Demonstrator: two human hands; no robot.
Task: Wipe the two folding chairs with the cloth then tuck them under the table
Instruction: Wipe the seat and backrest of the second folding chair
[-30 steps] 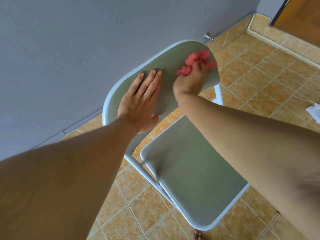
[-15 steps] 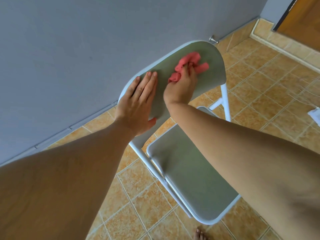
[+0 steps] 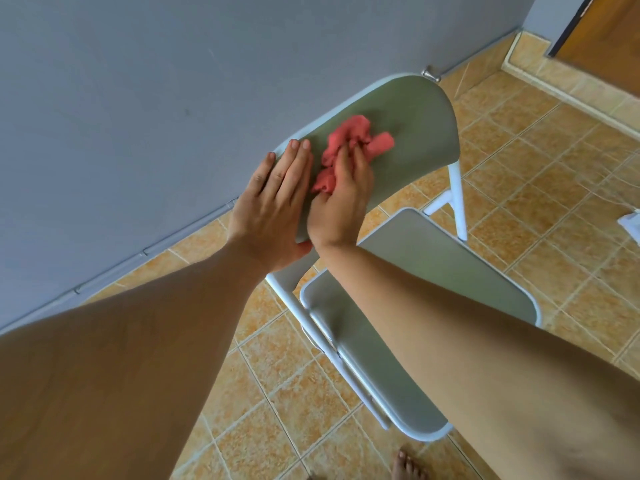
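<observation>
One folding chair stands unfolded against the grey wall; its grey-green backrest (image 3: 412, 133) has a white frame, and its seat (image 3: 426, 282) lies below my arms. My left hand (image 3: 273, 202) grips the backrest's left end, fingers flat on the front, thumb behind. My right hand (image 3: 341, 199) presses a crumpled pink cloth (image 3: 349, 143) against the middle of the backrest, right beside my left hand. No second chair and no table are in view.
The grey wall (image 3: 138, 98) runs close behind the chair, with a door stopper (image 3: 431, 75) near the floor. Orange tiles (image 3: 519, 140) cover the floor. A wooden door (image 3: 609, 32) is at top right, a white object (image 3: 632, 225) with a cable at right. My toes (image 3: 408, 465) show below.
My right hand has dragged the cloth leftward across the backrest, from its right end to beside my left hand. The view has shifted, so the chair sits further right.
</observation>
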